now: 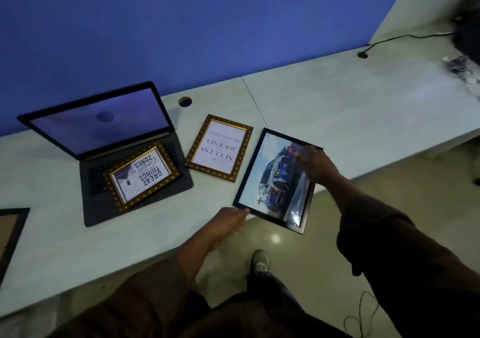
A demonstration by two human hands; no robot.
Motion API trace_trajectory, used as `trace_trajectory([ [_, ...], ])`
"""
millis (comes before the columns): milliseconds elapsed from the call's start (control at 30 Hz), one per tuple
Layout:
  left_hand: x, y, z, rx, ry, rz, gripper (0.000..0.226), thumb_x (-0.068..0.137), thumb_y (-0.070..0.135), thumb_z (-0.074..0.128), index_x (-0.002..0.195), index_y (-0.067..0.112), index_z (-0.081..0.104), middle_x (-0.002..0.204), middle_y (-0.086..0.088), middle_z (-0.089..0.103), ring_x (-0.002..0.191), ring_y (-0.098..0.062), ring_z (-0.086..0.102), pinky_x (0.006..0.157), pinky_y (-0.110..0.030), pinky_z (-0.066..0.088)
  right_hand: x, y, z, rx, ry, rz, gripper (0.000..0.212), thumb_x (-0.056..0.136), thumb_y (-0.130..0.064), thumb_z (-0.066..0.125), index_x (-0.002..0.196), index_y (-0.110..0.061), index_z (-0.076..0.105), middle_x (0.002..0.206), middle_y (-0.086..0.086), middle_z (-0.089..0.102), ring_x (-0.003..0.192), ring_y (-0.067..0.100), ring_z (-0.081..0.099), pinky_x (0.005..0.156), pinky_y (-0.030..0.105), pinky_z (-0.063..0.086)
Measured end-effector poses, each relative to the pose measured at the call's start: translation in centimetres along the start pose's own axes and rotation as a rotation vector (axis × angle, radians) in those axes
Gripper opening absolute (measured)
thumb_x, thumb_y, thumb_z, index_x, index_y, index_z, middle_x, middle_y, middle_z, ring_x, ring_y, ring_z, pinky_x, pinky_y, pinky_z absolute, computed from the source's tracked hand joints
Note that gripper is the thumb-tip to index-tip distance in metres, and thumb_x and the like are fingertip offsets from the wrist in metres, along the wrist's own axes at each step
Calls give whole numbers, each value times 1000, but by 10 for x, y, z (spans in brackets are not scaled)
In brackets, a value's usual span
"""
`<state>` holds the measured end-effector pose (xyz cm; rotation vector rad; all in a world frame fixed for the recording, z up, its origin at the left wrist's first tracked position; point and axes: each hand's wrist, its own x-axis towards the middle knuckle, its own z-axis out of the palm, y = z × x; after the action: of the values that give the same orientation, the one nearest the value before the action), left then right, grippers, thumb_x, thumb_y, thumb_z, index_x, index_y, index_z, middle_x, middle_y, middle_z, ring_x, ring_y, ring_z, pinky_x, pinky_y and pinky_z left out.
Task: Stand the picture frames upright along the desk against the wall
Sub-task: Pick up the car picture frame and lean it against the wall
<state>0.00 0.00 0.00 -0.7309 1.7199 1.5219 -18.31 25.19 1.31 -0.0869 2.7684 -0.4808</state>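
Note:
A black picture frame with a car photo lies flat at the desk's front edge, one corner hanging over it. My left hand grips its near-left corner and my right hand holds its far-right edge. A gold-bordered frame with "SUCCESS" text lies flat just left of it. Another gold frame reading "GREAT THINGS" rests on the keyboard of an open laptop. A dark frame shows partly at the left edge. The blue wall runs behind the desk.
Two round cable holes sit near the wall, one by the laptop and one with a black cable. Tangled wires and a dark object lie at the far right. Below the desk edge are tiled floor and my shoe.

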Motion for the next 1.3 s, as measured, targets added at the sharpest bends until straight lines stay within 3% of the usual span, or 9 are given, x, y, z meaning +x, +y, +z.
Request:
trace_trajectory([
  [133,14,0,48,-100,18,-139,50,96,49,59,124,8,66,120,-12,73,98,-20,72,83,-31,51,29,26,-10,-16,-122,-92,50,101,-18,55,150,-18,44,136,34,50,108,56,56,87,62,53],
  [333,31,15,96,-286,72,-250,44,99,48,57,131,17,56,131,-5,63,117,-23,65,89,-32,48,77,43,-10,48,-156,63,72,93,-66,45,144,-15,44,144,22,50,131,44,50,107,55,44],
  [467,44,19,104,-482,110,-297,40,101,43,56,134,21,54,127,1,58,120,-22,60,89,-32,47,92,51,-3,34,-228,87,68,95,-66,44,139,-14,46,136,25,56,123,46,55,104,55,45],
  [667,51,17,107,-722,261,-343,25,100,26,59,117,10,68,96,-6,69,92,-23,65,73,-30,53,92,47,-5,-76,-218,151,84,86,-81,41,139,-17,48,134,22,53,129,43,50,108,55,39],
  [767,51,13,105,-804,366,-338,39,93,29,64,126,9,64,105,-13,73,91,-25,67,69,-32,54,90,54,-2,-34,-302,199,81,89,-79,31,142,-19,48,133,22,54,127,45,50,107,51,41],
  [900,41,24,99,-968,457,-304,64,79,48,72,133,16,55,114,-13,71,94,-27,72,60,-33,58,80,45,4,162,-295,273,95,88,-82,27,127,-2,60,129,23,63,122,40,57,102,44,43],
  [1167,-2,23,59,-1115,509,-106,57,88,54,65,132,18,59,111,-11,75,90,-26,74,54,-27,56,47,-7,-12,396,-113,324,85,95,-73,27,120,-3,67,126,23,65,118,41,59,102,46,46],
  [1233,-21,18,45,-1222,479,-10,46,97,52,57,123,16,67,101,-10,80,83,-25,77,60,-30,60,37,-28,-17,488,-91,317,81,95,-72,31,120,-3,67,123,21,65,116,41,60,105,49,46],
  [1300,-37,11,29,-1338,470,105,50,99,55,51,122,16,72,108,-12,80,97,-31,76,80,-41,61,23,-54,-22,598,-87,305,82,90,-76,35,119,-6,67,123,18,67,113,39,62,105,51,48],
])
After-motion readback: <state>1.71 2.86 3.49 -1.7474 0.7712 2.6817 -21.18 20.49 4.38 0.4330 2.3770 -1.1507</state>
